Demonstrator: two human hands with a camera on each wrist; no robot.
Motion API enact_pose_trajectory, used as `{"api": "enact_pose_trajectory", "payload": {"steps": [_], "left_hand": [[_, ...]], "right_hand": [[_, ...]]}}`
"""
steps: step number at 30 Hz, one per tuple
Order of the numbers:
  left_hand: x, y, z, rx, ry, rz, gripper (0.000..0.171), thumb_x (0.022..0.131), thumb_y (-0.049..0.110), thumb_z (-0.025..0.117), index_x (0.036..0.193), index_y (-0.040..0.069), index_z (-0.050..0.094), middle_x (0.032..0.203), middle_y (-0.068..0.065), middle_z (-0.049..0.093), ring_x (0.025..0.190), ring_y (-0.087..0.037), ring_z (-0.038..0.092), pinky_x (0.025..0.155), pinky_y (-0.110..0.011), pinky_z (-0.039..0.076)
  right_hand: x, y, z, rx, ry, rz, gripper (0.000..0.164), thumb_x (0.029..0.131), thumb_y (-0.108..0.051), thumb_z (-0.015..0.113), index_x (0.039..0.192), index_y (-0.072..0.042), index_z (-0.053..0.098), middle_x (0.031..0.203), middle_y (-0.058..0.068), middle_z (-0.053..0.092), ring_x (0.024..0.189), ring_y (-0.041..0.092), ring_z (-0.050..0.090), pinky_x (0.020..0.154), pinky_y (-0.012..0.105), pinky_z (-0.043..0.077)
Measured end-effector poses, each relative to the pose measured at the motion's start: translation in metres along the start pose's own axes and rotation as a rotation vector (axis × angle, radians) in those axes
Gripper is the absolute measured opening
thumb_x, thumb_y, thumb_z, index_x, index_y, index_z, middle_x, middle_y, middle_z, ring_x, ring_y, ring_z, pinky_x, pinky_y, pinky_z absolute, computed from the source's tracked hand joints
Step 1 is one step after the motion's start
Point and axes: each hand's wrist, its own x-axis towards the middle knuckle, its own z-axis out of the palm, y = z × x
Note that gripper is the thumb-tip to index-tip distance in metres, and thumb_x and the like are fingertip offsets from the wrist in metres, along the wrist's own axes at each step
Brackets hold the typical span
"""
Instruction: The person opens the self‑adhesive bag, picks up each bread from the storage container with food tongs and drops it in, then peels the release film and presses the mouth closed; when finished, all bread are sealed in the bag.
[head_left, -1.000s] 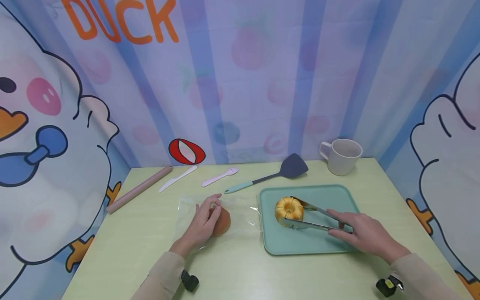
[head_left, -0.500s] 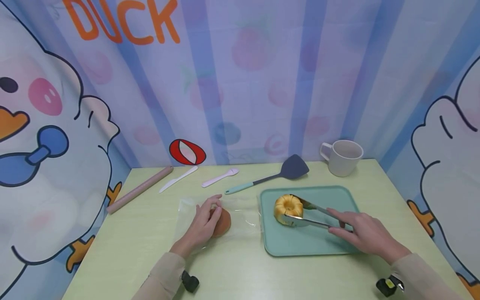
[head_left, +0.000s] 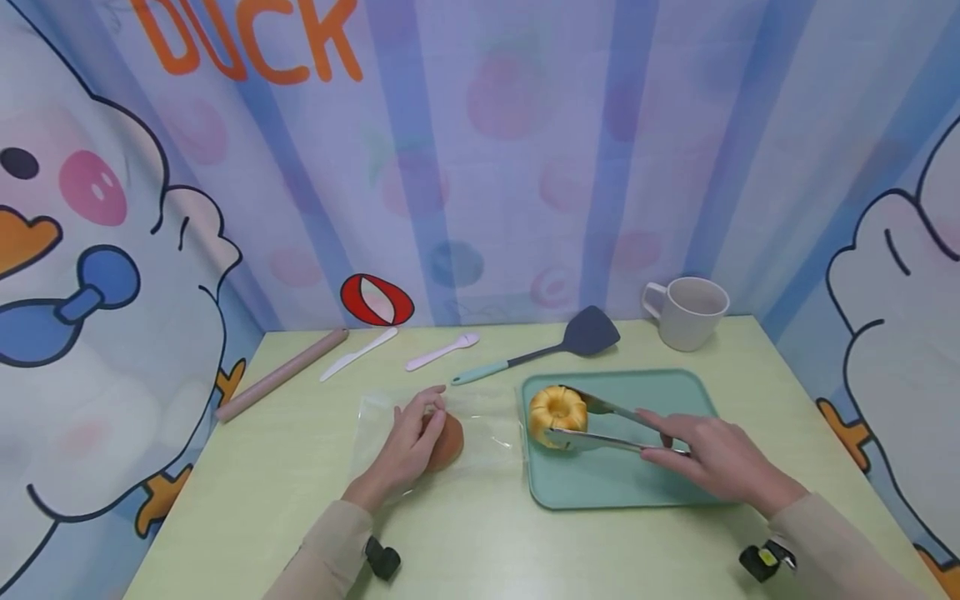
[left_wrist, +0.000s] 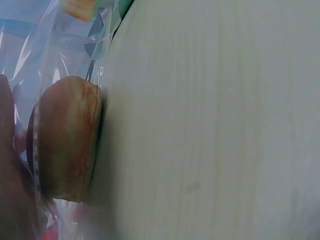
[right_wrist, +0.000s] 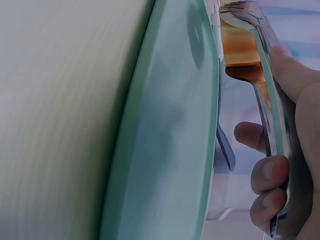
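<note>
In the head view my left hand (head_left: 408, 437) curls against a round brown bread bun (head_left: 448, 442), at a clear plastic bag (head_left: 487, 425) on the table. The left wrist view shows the bun (left_wrist: 67, 140) close up, with see-through film around it. My right hand (head_left: 712, 454) grips metal tongs (head_left: 611, 442). Between the tong tips is a golden, ring-shaped bread (head_left: 558, 412) with a ridged top, over the left part of a green tray (head_left: 637, 492). The right wrist view has this bread (right_wrist: 242, 45) raised off the tray, whose surface carries a shadow.
Along the table's back lie a pinkish rolling pin (head_left: 281, 375), a white plastic knife (head_left: 360, 354), a lilac spoon (head_left: 442, 352) and a spatula (head_left: 540, 354) with a dark head. A pale mug (head_left: 690, 315) stands at the back right, before a printed curtain (head_left: 510, 208).
My right hand has moved left with the tongs, bringing the ring-shaped bread nearer the tray's left edge and the bag. My left hand stays at the bun.
</note>
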Motion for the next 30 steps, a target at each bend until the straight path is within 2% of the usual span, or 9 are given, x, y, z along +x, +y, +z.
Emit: {"api": "enact_pose_trajectory", "payload": {"steps": [5, 10, 17, 23, 30], "left_hand": [[0.001, -0.001, 0.0, -0.011, -0.002, 0.006, 0.006, 0.113, 0.024, 0.046, 0.113, 0.02, 0.05, 0.157, -0.017, 0.051, 0.153, -0.037, 0.038, 0.117, -0.081, -0.004], [0.001, -0.003, 0.001, -0.009, -0.002, 0.01, 0.005, 0.112, 0.024, 0.046, 0.113, 0.02, 0.051, 0.157, -0.018, 0.051, 0.153, -0.037, 0.038, 0.116, -0.082, -0.004], [0.001, 0.0, -0.001, -0.002, -0.009, 0.018, 0.006, 0.112, 0.024, 0.047, 0.115, 0.019, 0.051, 0.157, -0.019, 0.05, 0.153, -0.037, 0.038, 0.116, -0.082, -0.004], [0.001, 0.003, -0.002, 0.008, -0.025, 0.001, 0.009, 0.113, 0.027, 0.047, 0.117, 0.02, 0.051, 0.159, -0.013, 0.049, 0.155, -0.036, 0.036, 0.117, -0.081, -0.004], [0.0, 0.003, -0.001, 0.012, -0.038, -0.005, 0.011, 0.112, 0.026, 0.047, 0.119, 0.019, 0.053, 0.159, -0.014, 0.049, 0.155, -0.036, 0.035, 0.117, -0.081, -0.005]], "right_hand": [[0.009, -0.006, 0.001, -0.004, -0.007, -0.045, 0.054, 0.1, -0.049, 0.069, 0.147, -0.023, 0.063, 0.083, -0.026, 0.052, 0.06, -0.005, 0.037, 0.052, 0.021, 0.035], [0.02, -0.013, 0.005, -0.011, 0.017, -0.134, 0.052, 0.099, -0.043, 0.072, 0.145, -0.019, 0.065, 0.082, -0.027, 0.051, 0.063, -0.006, 0.04, 0.058, 0.02, 0.037], [0.035, -0.026, 0.008, -0.012, 0.006, -0.222, 0.051, 0.099, -0.042, 0.072, 0.144, -0.019, 0.065, 0.08, -0.026, 0.049, 0.064, -0.007, 0.038, 0.056, 0.019, 0.036], [0.045, -0.035, 0.013, -0.027, -0.024, -0.261, 0.051, 0.1, -0.044, 0.07, 0.145, -0.021, 0.065, 0.078, -0.025, 0.047, 0.062, -0.006, 0.038, 0.054, 0.018, 0.034], [0.057, -0.045, 0.018, -0.053, -0.031, -0.264, 0.052, 0.101, -0.049, 0.068, 0.145, -0.021, 0.065, 0.075, -0.022, 0.047, 0.061, -0.005, 0.038, 0.05, 0.019, 0.033]]}}
